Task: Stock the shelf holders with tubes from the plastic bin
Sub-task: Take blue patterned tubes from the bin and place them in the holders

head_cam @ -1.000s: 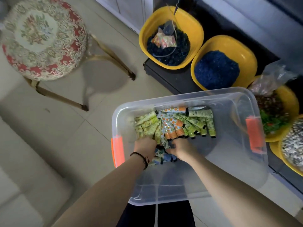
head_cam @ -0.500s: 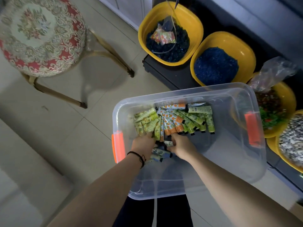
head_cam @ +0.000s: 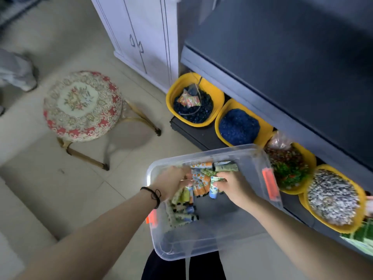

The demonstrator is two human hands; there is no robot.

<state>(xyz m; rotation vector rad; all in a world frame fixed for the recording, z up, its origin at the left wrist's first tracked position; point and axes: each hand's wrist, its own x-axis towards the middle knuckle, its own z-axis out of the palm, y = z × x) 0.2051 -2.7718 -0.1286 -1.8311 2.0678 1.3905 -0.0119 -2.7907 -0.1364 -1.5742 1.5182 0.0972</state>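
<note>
Inside the plastic bin [head_cam: 222, 233], near its left wall, the left hand [head_cam: 171, 183] clutches a fanned bundle of tubes [head_cam: 182, 199]. Toward the bin's middle, the right hand [head_cam: 235, 187] pinches more. Likely failure: the loosely gathered tubes slip out on lifting.

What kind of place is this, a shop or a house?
Probably a small shop, though it may be a home: yellow plastic tubs of blue gravel and pebbles line a dark shelf, and a clear plastic bin holds small patterned tubes.
</note>
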